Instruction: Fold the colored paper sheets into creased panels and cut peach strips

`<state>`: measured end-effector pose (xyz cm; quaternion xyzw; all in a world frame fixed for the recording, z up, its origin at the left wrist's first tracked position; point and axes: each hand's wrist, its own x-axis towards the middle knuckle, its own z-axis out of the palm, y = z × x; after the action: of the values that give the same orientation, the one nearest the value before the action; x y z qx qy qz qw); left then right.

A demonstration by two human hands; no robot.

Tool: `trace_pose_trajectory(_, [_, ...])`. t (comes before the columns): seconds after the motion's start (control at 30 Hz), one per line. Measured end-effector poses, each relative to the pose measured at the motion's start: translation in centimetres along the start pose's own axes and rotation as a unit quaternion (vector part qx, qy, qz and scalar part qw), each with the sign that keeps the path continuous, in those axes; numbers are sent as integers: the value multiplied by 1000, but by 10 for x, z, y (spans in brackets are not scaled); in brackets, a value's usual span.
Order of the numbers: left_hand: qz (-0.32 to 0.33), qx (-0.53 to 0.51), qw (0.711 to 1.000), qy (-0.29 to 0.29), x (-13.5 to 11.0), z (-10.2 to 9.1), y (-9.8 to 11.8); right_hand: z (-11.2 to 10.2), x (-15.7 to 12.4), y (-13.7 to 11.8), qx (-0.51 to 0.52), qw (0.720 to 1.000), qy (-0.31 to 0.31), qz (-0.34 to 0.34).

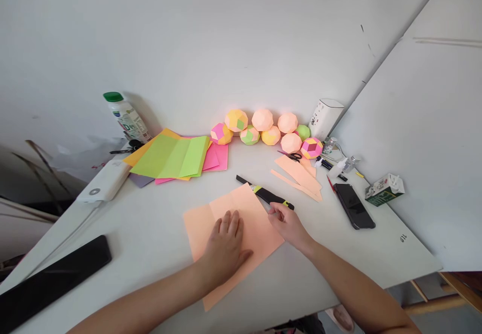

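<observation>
A creased sheet of peach paper (259, 228) lies at an angle on the white table. My left hand (226, 241) rests flat on it, palm down, fingers stretched out and thumb apart. At the sheet's right edge, my right hand (288, 222) has its fingers curled together; whether anything is pinched in them is hidden. Just beyond that hand a black and lime utility knife (271, 197) lies on the table, its dark blade end pointing to the back left, close to the paper's far corner.
Faceted paper balls (262, 120) are stacked against the wall. Coloured sheets (169, 155) and a bottle (128, 118) stand back left. Paper offcuts (299, 176), scissors (294, 157), a phone (354, 206) and a small carton (384, 189) are right. A black slab (56, 279) lies front left.
</observation>
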<state>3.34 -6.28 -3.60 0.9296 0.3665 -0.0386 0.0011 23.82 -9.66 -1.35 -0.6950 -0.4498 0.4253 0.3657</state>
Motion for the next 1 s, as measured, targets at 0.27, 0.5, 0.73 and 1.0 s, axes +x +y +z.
trace_pose_trajectory(0.27, [17,28,998,-53,-3,-10,7,-1,3,-1,100,993,-46,43])
trace_pose_trajectory(0.5, [26,8,999,-25,-4,-5,7,-6,6,-6,128,987,-84,48])
trace_pose_trajectory(0.73, [24,-77,997,9,4,0,3,-1,-6,-11,34,964,-184,-189])
trace_pose_trajectory(1.0, [2,-274,956,109,27,-7,-24,9,-13,12,-192,896,-209,-340])
